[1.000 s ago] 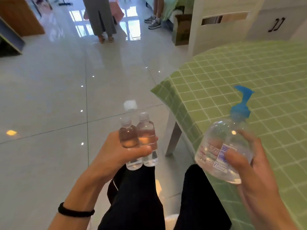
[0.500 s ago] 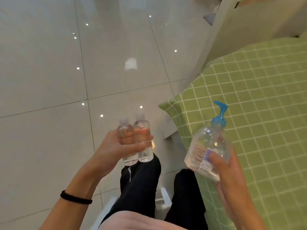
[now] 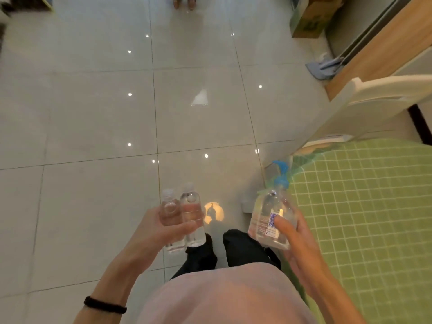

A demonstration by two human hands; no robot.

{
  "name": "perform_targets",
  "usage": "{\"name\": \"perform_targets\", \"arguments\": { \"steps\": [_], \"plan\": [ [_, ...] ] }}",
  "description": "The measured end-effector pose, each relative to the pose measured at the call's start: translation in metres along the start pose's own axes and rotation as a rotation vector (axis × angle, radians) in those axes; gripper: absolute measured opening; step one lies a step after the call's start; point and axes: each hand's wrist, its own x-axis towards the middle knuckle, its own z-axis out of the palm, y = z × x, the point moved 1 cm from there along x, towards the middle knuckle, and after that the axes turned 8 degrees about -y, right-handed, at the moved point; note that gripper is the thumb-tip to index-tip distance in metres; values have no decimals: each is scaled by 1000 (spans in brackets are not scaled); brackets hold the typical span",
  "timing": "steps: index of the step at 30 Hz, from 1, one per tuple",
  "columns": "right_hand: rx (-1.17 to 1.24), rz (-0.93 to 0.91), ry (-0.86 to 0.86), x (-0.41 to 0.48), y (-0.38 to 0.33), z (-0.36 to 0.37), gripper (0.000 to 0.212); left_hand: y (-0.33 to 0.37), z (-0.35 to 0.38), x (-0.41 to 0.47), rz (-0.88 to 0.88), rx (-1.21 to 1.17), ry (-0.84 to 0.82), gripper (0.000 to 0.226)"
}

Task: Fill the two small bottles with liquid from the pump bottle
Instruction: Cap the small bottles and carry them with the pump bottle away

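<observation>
Over tiled floor (image 3: 93, 113), beside green table (image 3: 374, 218), left hand (image 3: 154, 232) grips small bottles (image 3: 190, 213), right hand (image 3: 301, 244) pump bottle (image 3: 268, 213).

The pump bottle (image 3: 272, 220), earlier seen against the green surface (image 3: 362, 206), now hangs over the floor (image 3: 93, 113) beside its corner.

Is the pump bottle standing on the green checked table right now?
No, the right hand grips the pump bottle and holds it up off the table, near the table's corner.
</observation>
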Motion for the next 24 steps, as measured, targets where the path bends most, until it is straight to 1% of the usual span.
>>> {"name": "perform_targets", "arguments": {
  "steps": [2, 4, 9, 14, 18, 20, 24],
  "plan": [
    [-11, 2, -29, 16, -16, 12, 88, 16, -13, 6, 9, 20, 16, 43],
    [-30, -13, -21, 33, -30, 20, 88, 32, -23, 18, 28, 35, 28, 42],
    [-6, -61, 47, 81, -64, 21, 71, 81, -42, 77, 42, 73, 4, 41],
    [49, -82, 55, 148, -94, 17, 81, 142, -64, 157, 38, 155, -33, 42],
    [85, -67, 126, 205, -128, 17, 80, 193, -85, 211, -44, 195, -51, 54],
    [102, -65, 136, 231, -150, 17, 77, 221, -98, 236, -43, 209, -48, 58],
    [123, -80, 144, 282, -190, 13, 74, 265, -123, 283, -65, 232, -17, 52]
  ]
}}
